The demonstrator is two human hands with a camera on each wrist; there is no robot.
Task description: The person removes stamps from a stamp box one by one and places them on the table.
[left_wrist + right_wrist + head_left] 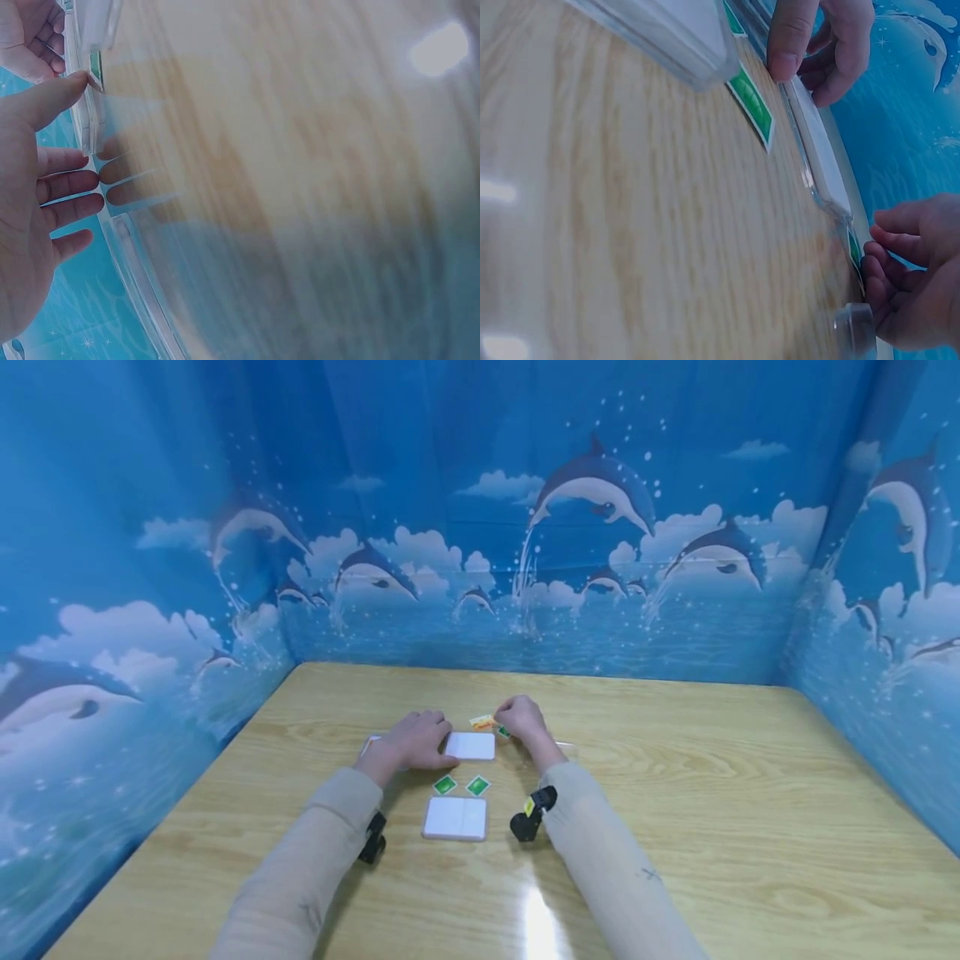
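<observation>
A white rectangular block in a clear case [470,746] lies flat between the two hands. My left hand [420,739] is at its left end, fingers and thumb nearly straight; in the left wrist view the thumb tip [77,81] overlaps the block's edge. Past the block's far right corner, my right hand [522,717] pinches the end of a small orange-and-white card [482,722]. Right below those fingers is a green card [503,732], also visible as a green sliver [855,251] beside the fingertips in the right wrist view.
Closer to me lies a second white block in a clear case [454,818]. Two green diamond-turned cards [445,785] lie just beyond it. A clear plastic piece [567,747] sits right of the right wrist. Another white-edged item [369,743] is partly hidden by the left wrist.
</observation>
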